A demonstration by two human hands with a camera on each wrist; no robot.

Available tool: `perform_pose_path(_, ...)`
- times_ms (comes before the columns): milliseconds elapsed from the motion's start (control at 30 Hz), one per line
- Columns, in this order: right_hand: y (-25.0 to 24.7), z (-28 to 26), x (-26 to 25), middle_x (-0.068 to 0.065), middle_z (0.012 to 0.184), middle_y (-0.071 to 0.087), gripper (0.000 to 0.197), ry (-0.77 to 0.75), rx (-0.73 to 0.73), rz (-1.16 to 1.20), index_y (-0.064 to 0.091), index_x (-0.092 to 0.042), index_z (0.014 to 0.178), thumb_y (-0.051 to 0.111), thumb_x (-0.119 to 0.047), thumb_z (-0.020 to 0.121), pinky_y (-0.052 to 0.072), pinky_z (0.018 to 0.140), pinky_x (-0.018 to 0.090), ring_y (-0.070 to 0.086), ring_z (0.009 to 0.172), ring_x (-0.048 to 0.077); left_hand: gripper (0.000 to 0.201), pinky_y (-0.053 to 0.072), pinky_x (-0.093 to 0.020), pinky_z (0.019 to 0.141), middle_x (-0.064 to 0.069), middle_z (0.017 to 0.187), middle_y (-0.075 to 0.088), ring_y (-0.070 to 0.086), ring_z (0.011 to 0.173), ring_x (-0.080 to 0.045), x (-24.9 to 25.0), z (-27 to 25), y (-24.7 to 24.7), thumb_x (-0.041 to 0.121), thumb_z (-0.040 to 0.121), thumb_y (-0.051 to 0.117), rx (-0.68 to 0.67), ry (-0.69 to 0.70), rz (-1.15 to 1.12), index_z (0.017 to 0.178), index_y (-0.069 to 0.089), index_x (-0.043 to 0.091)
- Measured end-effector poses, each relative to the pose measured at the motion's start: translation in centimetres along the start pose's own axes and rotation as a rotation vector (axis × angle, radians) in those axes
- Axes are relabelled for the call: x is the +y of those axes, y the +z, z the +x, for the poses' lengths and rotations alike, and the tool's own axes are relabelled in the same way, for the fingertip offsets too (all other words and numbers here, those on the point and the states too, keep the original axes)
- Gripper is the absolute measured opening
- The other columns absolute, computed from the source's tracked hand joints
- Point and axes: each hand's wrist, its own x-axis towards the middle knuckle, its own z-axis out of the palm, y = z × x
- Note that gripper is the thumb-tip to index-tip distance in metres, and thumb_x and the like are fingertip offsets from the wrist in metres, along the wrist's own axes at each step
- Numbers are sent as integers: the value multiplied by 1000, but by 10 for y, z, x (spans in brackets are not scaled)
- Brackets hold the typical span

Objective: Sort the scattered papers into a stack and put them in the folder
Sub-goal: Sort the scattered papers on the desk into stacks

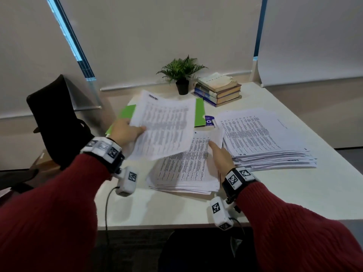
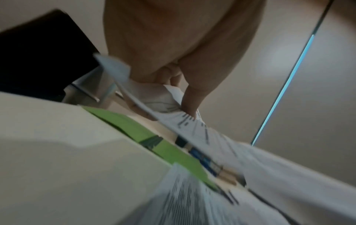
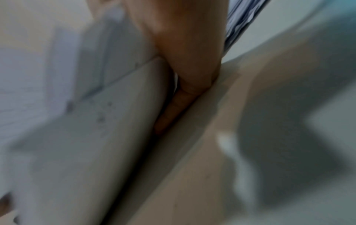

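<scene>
The left hand pinches a sheaf of printed sheets by its left edge, lifted over the green folder. The right hand, fingers straight, rests on the near pile, just left of the larger stack. The folder lies beyond both hands, nearer the left. Print is too small to read.
</scene>
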Motion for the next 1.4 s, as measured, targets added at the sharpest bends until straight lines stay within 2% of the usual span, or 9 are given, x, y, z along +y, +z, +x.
perform_pose_path(167, 3, 2, -2, 4, 173, 27, 131, -12, -5, 55, 27, -20, 166, 34, -103, 66, 23, 127, 52, 28, 158, 29, 51, 56, -46, 99, -18, 126, 71, 69, 114, -39, -41, 6, 59, 29, 85, 85, -145, -18, 460, 125, 67, 2)
perform_pose_path(233, 1, 3, 2, 6, 169, 34, 118, -14, 2, 38, 28, -16, 165, 52, -91, 78, 29, 123, 51, 34, 156, 31, 69, 50, -40, 104, -14, 138, 63, 61, 126, -37, -50, 5, 71, 51, 83, 83, -206, -50, 665, 131, 62, 6)
perform_pose_path(333, 3, 11, 12, 7, 144, 63, 102, -37, 12, -7, 49, -14, 151, 87, -53, 64, 50, 108, 45, 62, 129, 31, 78, 53, -41, 95, -17, 123, 66, 61, 113, -37, -58, 12, 77, 85, 64, 71, -209, -96, 941, 90, 56, 13)
perform_pose_path(500, 9, 7, 9, 8, 129, 65, 78, -59, 0, -99, 50, -12, 141, 85, -20, 71, 54, 102, 43, 65, 120, 30, 66, 32, -26, 53, -2, 69, 54, 51, 61, -19, -53, 0, 82, 68, 71, 84, -268, -69, 803, 73, 50, 13)
perform_pose_path(767, -34, -3, -30, 4, 150, 56, 104, -177, -67, -100, 38, -20, 157, 91, -24, 66, 47, 115, 54, 56, 137, 29, 49, 56, -35, 65, -9, 82, 68, 62, 69, -25, -38, -1, 79, 43, 76, 92, -336, -224, 327, 96, 70, 4)
perform_pose_path(867, -71, -6, -64, 9, 127, 69, 72, -231, -62, -169, 51, -14, 142, 85, -11, 78, 56, 101, 50, 69, 114, 30, 38, 53, -29, 55, -5, 82, 68, 61, 62, -19, -17, -9, 91, 23, 85, 87, -449, -312, -25, 113, 71, 2)
perform_pose_path(1000, -125, 5, -93, 5, 109, 73, 33, -280, -44, -338, 63, -15, 112, 77, 1, 87, 57, 85, 32, 70, 97, 21, 15, 63, -36, 78, -7, 101, 82, 77, 86, -22, 11, -21, 132, 3, 91, 78, -481, -204, -54, 105, 74, 2)
perform_pose_path(1133, -165, 35, -97, 13, 117, 73, 38, -207, 65, -535, 64, 0, 117, 80, -5, 83, 56, 96, 40, 69, 105, 31, 14, 64, -43, 91, -12, 103, 82, 79, 99, -28, 20, -26, 189, -3, 88, 80, -462, -95, -21, 101, 75, 2)
perform_pose_path(1400, -210, 81, -82, 21, 155, 43, 79, 13, 255, -917, 36, -20, 154, 72, -40, 86, 44, 111, 49, 49, 134, 42, 41, 56, -31, 64, -4, 82, 71, 68, 74, -22, 10, -13, 271, 44, 79, 86, -363, 45, 478, 78, 65, 9)
